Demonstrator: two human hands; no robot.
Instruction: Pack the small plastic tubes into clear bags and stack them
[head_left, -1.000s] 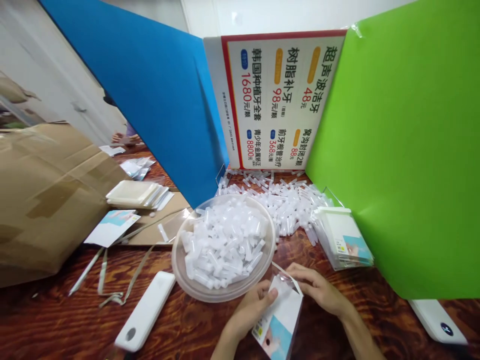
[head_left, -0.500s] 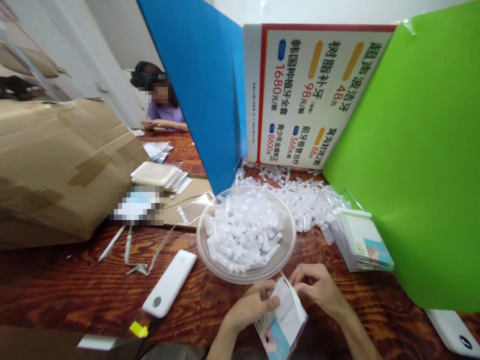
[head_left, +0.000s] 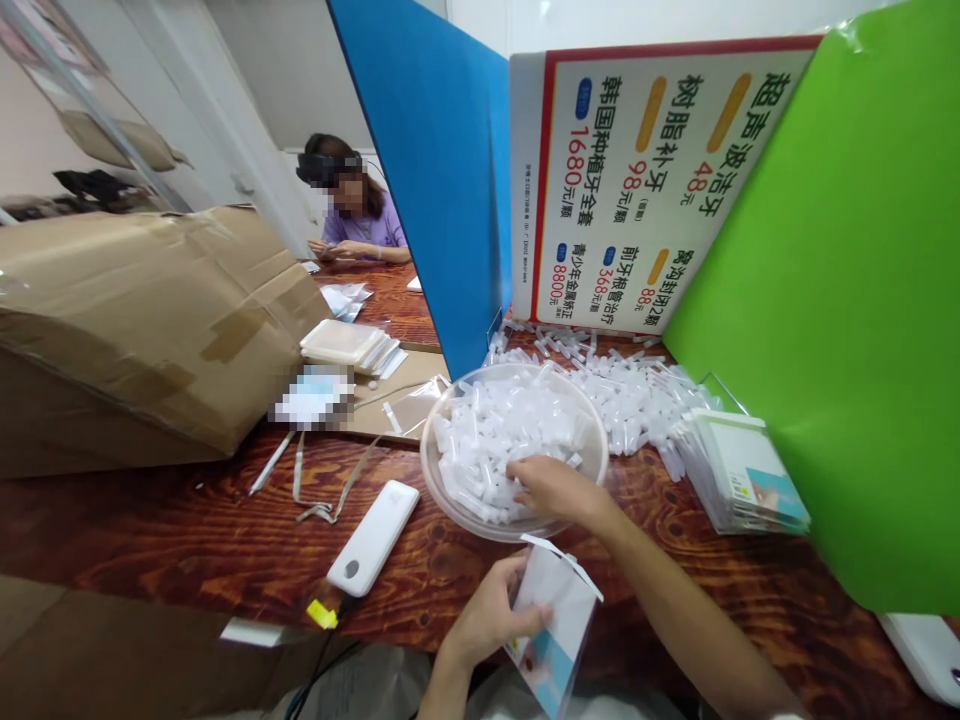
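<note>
My left hand (head_left: 491, 612) is closed on a clear plastic pouch (head_left: 559, 620) with a printed white and blue card inside, low in front of me. The pouch's white top edge is parted, its mouth towards the bowl. Over the round clear bowl (head_left: 435, 500), my right hand (head_left: 551, 488) reaches down with bent fingers into a heap of small translucent white plastic tubes (head_left: 487, 430). Its fingertips are partly hidden among the tubes, and whether they grip one does not show.
More loose tubes (head_left: 637, 400) lie behind the bowl, and a stack of filled pouches (head_left: 750, 475) stands right of them. Blue (head_left: 427, 150) and green (head_left: 840, 300) boards rise around. Leftward are a white power bank (head_left: 375, 535), a cardboard box (head_left: 150, 340) and a seated person (head_left: 367, 215).
My right hand has left the pouch and moved up and left into the bowl of tubes. My left hand keeps hold of the pouch, whose top now stands open. The view has shifted slightly left.
</note>
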